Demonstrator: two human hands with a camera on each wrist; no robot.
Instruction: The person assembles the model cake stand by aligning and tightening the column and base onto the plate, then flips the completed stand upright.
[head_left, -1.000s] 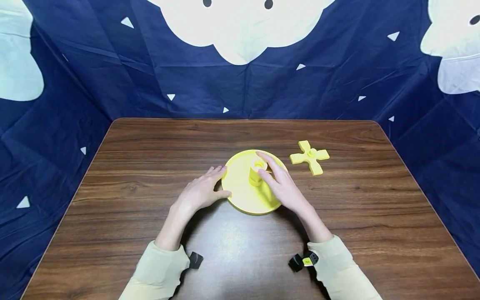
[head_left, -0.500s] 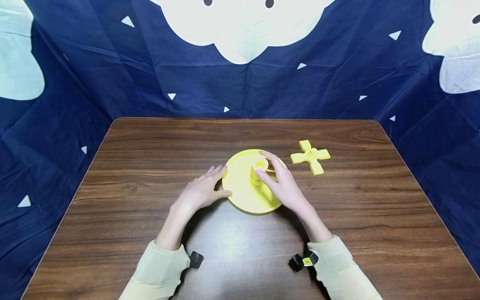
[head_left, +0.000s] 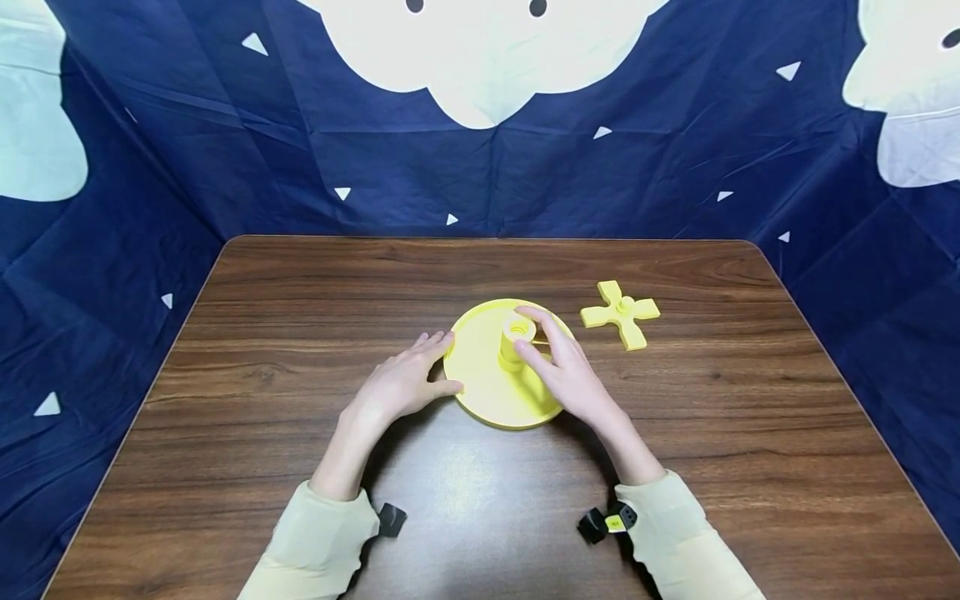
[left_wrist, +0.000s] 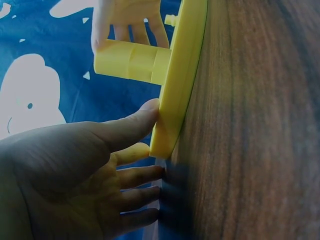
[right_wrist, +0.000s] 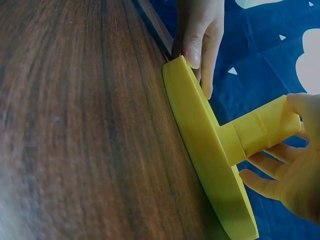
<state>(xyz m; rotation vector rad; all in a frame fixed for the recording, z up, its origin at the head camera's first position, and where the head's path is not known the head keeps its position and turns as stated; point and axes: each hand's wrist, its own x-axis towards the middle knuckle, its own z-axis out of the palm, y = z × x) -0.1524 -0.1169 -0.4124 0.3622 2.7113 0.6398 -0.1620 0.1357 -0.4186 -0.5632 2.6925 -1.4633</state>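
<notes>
A round yellow disc (head_left: pixel 480 387) with a raised rim lies flat on the table. From its middle rises a hollow yellow cylinder (head_left: pixel 511 354), upright, with a seam partway along its side in both wrist views. My right hand (head_left: pixel 570 375) holds the upper part of this cylinder, thumb on the near side and index finger curving behind it. In the right wrist view its other fingers (right_wrist: pixel 265 186) reach down close to the disc. My left hand (head_left: pixel 397 383) steadies the disc at its left edge, thumb (left_wrist: pixel 149 110) and straight fingertips touching the rim.
Right of the disc and farther back, a yellow cross-shaped piece (head_left: pixel 621 316) with a round peg at its centre lies on the brown wooden table (head_left: pixel 300 300). Behind the table hangs a dark blue curtain (head_left: pixel 420 167) with white cloud shapes.
My right hand's fingers opened slightly around the cylinder's top, then came back in a little. The left hand, the disc and the cross-shaped piece have stayed in place.
</notes>
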